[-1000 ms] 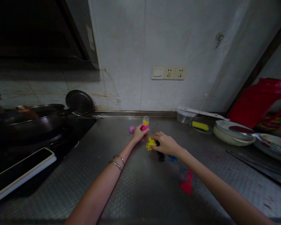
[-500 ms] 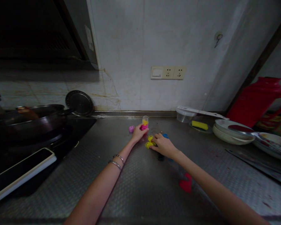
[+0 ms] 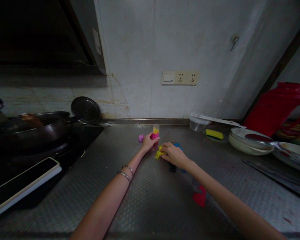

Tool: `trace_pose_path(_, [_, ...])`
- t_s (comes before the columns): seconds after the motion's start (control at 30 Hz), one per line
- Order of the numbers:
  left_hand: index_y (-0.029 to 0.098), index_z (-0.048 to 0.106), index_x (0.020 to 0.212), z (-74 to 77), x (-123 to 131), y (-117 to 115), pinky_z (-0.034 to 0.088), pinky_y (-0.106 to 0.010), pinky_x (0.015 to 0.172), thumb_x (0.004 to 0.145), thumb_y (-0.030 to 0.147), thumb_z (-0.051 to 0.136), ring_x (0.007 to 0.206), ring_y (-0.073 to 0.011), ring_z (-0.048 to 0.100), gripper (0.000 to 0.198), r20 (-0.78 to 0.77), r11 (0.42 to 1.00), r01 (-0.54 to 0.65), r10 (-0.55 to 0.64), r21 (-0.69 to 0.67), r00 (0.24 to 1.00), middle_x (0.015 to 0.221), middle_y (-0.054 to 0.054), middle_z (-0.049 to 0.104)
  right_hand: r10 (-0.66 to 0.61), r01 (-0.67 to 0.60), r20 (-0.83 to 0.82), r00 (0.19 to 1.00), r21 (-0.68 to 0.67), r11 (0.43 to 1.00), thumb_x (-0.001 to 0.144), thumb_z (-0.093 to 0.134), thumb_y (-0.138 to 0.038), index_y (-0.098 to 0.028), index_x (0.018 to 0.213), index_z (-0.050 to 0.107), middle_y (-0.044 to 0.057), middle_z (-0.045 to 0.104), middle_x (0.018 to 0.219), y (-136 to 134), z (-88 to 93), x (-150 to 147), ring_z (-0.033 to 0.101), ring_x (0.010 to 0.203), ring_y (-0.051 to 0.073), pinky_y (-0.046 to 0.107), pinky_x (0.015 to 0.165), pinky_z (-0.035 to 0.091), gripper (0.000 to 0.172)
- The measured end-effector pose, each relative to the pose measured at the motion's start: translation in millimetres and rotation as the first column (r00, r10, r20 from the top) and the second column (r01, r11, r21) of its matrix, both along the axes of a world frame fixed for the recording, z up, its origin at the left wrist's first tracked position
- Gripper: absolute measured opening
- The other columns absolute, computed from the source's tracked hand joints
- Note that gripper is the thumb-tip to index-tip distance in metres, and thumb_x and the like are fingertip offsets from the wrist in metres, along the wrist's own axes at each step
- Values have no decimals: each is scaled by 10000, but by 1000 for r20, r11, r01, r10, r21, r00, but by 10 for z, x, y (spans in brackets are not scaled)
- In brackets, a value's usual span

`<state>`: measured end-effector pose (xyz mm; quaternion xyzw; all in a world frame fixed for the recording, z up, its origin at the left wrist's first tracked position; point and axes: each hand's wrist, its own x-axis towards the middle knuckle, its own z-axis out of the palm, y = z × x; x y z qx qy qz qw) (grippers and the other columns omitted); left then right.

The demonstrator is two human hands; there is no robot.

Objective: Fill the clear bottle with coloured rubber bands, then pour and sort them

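Observation:
My left hand (image 3: 149,142) is wrapped round a small clear jar (image 3: 156,127) that stands upright on the metal counter. Pink bits fill its lower part, with yellow ones above. My right hand (image 3: 174,154) is closed, fingers curled down over a pile of thin yellow rubber bands (image 3: 158,154); the exact grip of the fingertips is partly hidden. Blue bands (image 3: 177,145) and a black bunch (image 3: 172,167) show around that hand. Left of the jar lies a light purple bunch (image 3: 141,137).
A red heart-shaped piece (image 3: 199,196) lies by my right forearm. Leftward are a wok (image 3: 47,123) on the stove and a phone-like slab (image 3: 25,186). On the right stand a yellow sponge (image 3: 214,134), stacked bowls (image 3: 250,146) and a red thermos (image 3: 275,110).
The view has shifted very slightly. My right hand has drawn in a little on the yellow rubber bands, whose pile looks slightly altered. The left hand still holds the jar.

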<state>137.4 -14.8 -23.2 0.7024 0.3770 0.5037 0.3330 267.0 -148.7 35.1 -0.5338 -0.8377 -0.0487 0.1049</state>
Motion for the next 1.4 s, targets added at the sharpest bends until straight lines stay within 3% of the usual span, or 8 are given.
trace_pose_path(0.4, [90, 616, 918, 39, -16, -21, 435, -242, 655, 658, 299, 643, 685, -131, 545, 334, 0, 1000, 20, -20, -9, 1000, 820, -59, 645, 62, -44, -433, 899, 51, 998, 766, 566, -307, -178, 837, 649, 47, 611, 867, 219, 237, 93, 558, 802, 145, 256, 729, 422, 169])
trace_pose_path(0.63, [114, 612, 974, -4, -7, 4, 443, -247, 680, 668, 313, 639, 709, -135, 562, 366, 16, 999, 27, -26, -29, 1000, 840, -54, 650, 50, 16, -523, 851, 121, 993, 750, 574, -301, -143, 792, 669, 55, 649, 826, 597, 634, 85, 570, 752, 140, 231, 694, 427, 189])
trace_pose_path(0.77, [115, 606, 984, -33, -4, 19, 442, -254, 686, 678, 334, 632, 725, -140, 566, 377, 10, 1000, 27, -27, -14, 1000, 860, -57, 650, 25, 38, -468, 883, 124, 992, 752, 569, -298, -128, 801, 688, 65, 667, 816, 893, 807, 60, 573, 733, 137, 214, 659, 414, 214])
trace_pose_path(0.93, [116, 611, 964, -31, -12, 11, 438, -249, 682, 686, 340, 626, 717, -137, 563, 357, 0, 1000, 29, -29, -1, 1000, 848, -53, 649, -99, 120, -322, 941, 44, 992, 730, 590, -312, -131, 841, 701, 70, 684, 807, 1116, 876, 37, 582, 694, 136, 201, 589, 390, 240])
trace_pose_path(1.13, [106, 611, 959, 10, -13, -26, 432, -241, 660, 671, 336, 642, 706, -137, 561, 369, 1, 1000, 2, -2, -30, 1000, 841, -59, 652, -145, 134, -133, 980, -88, 987, 732, 589, -279, -147, 893, 710, 75, 698, 810, 1174, 989, -15, 607, 717, 147, 195, 584, 391, 240])
trace_pose_path(1.4, [100, 614, 941, 13, -4, -20, 440, -245, 674, 666, 310, 655, 718, -140, 571, 348, 34, 999, 29, -27, -39, 999, 849, -69, 658, -149, 173, 140, 979, -184, 968, 752, 514, -172, -113, 972, 687, 118, 678, 971, 1182, 1096, -209, 620, 850, 175, 187, 662, 426, 286])
